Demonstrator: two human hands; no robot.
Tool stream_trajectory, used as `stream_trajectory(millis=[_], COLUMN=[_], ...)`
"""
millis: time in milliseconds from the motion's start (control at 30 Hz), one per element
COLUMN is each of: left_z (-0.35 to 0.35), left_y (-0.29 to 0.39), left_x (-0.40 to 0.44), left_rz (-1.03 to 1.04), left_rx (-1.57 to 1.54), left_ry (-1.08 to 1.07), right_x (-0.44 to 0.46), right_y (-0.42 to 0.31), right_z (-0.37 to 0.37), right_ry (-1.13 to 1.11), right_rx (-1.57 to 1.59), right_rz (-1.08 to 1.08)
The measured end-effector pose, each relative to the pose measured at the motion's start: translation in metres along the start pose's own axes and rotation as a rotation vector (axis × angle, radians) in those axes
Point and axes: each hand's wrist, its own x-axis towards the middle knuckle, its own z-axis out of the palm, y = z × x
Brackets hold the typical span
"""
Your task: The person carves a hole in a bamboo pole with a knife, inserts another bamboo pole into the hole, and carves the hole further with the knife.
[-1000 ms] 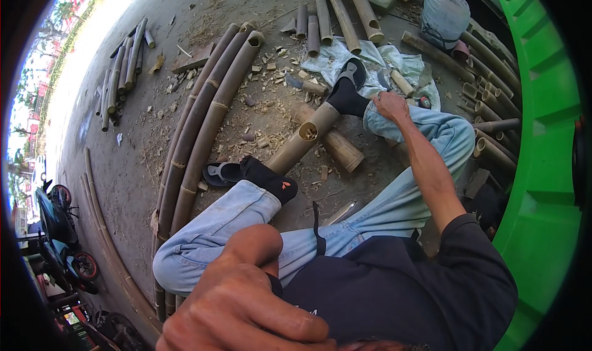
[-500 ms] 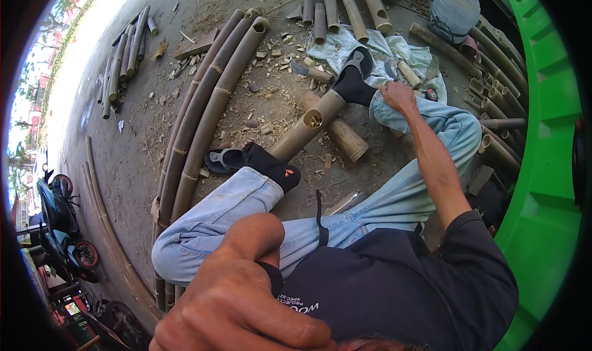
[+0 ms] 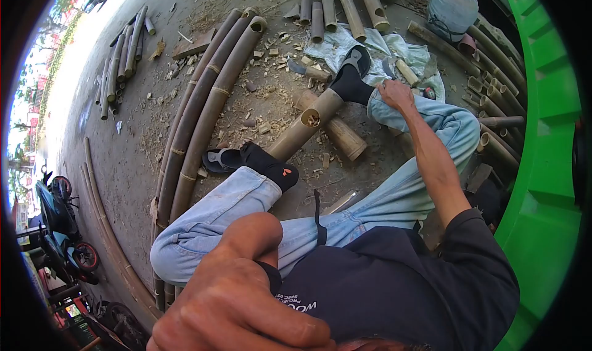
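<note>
My right hand (image 3: 396, 96) is closed on the lower leg of my light-blue jeans (image 3: 445, 126), by the cuff above my ankle. Very near the camera, my left hand (image 3: 240, 308) is raised with its fingers curled; whatever they hold is out of sight. Between my feet lies a bamboo tube (image 3: 302, 131) with a hole cut in its side, resting across a second bamboo piece (image 3: 342, 138). A short blade with a wooden handle (image 3: 317, 74) lies beyond it. Another wooden handle (image 3: 407, 72) with a grey blade lies on a white sack (image 3: 435, 77) near my right hand.
Long bamboo poles (image 3: 213, 92) run along my left side, with wood chips (image 3: 265, 128) scattered beside them. Cut bamboo pieces (image 3: 126, 55) lie farther left, and more are stacked at right by a green panel (image 3: 546, 166). A motorcycle (image 3: 58, 221) stands at far left.
The view has shifted very slightly, and part of a vehicle now shows at the top left. Both hands keep the same position.
</note>
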Motion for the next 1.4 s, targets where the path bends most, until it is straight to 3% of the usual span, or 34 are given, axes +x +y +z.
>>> stream_trajectory(millis=[167,467,900,967,1400], left_z=[-0.0047,0.0003,-0.0053,-0.0052,-0.0053], left_y=[-0.0009,0.0042,-0.0005,0.006,0.0019], left_x=[0.0008,-0.0024,-0.0005,0.0003,0.0006], left_rz=[0.002,-0.035,0.027,-0.08,-0.042], left_rx=[-0.005,0.016,-0.005,-0.02,-0.003], left_ry=[-0.07,0.001,-0.038,-0.03,-0.045], right_x=[-0.0028,-0.0001,-0.0034,-0.0029,-0.001], right_y=[-0.002,-0.0011,-0.0029,-0.0022,0.001], right_z=[-0.0016,-0.0003,-0.0023,-0.0006,0.0033], right_ry=[0.017,0.003,0.014,0.03,0.028], right_rx=[0.013,0.005,-0.014,-0.011,-0.012], right_rz=[0.005,0.012,0.024,0.032,0.029])
